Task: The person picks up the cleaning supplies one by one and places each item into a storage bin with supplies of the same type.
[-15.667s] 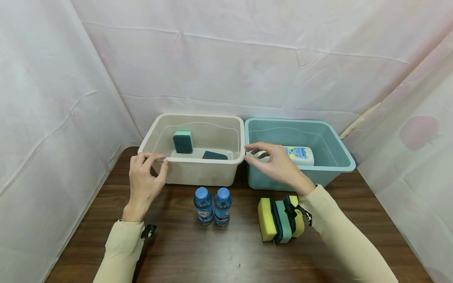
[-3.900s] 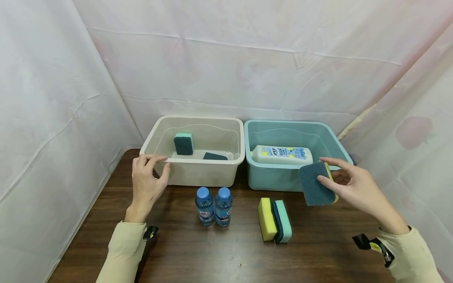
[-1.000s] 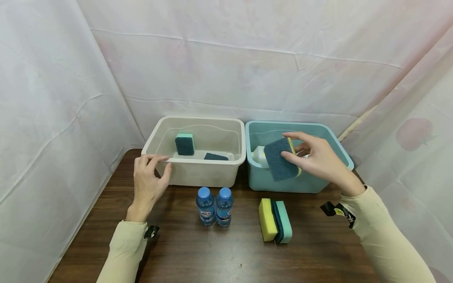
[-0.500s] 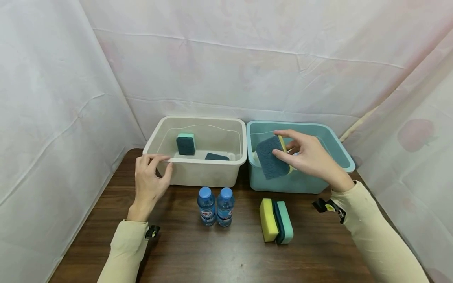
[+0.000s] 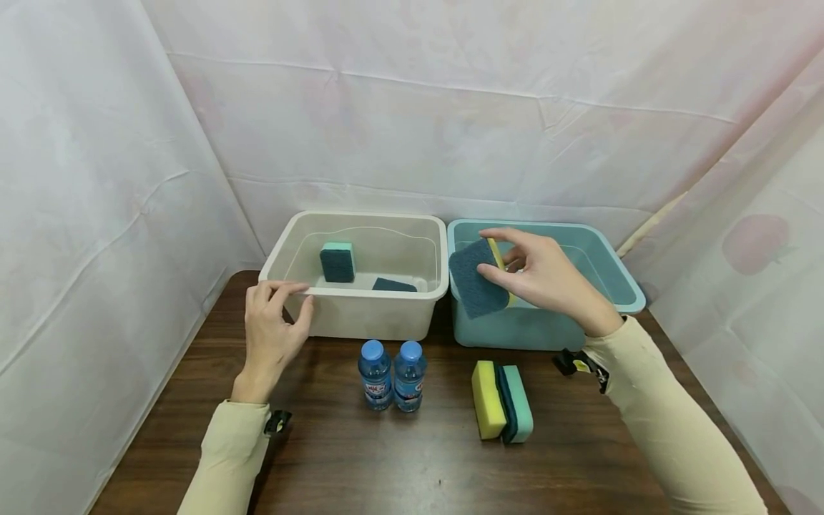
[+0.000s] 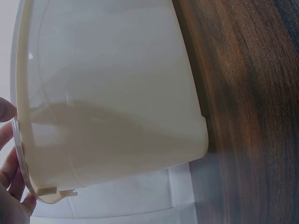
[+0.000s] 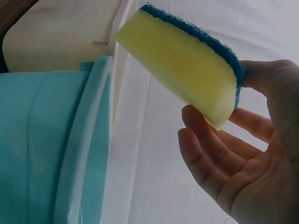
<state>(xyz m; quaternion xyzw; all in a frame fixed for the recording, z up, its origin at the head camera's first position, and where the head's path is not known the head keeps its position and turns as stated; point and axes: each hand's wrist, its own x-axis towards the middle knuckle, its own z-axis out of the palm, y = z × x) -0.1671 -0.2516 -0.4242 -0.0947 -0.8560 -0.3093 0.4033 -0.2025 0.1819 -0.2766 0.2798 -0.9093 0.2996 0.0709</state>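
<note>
In the head view my right hand (image 5: 541, 275) pinches a yellow sponge with a dark scouring pad (image 5: 475, 279) between thumb and fingers. It hangs tilted at the left end of the blue bin (image 5: 611, 265), above the near rim. The right wrist view shows the sponge's yellow side (image 7: 187, 65), apart from the blue rim (image 7: 88, 140). My left hand (image 5: 270, 340) rests its fingers on the near left corner of the beige bin (image 5: 360, 315), thumb by the front wall. A green sponge (image 5: 337, 263) stands inside it, and a dark pad (image 5: 394, 285) lies there partly hidden.
Two small blue-capped water bottles (image 5: 375, 375) stand before the beige bin. To their right, a yellow sponge (image 5: 488, 400) and a green sponge (image 5: 518, 404) stand side by side on the wooden table (image 5: 412, 472). Pale curtains (image 5: 450, 143) surround it. My hand hides the white bottle in the blue bin.
The right hand has taken the yellow sponge from the row, held it by the blue bin's right side, then carried it leftward. The left hand keeps its place on the beige rim.
</note>
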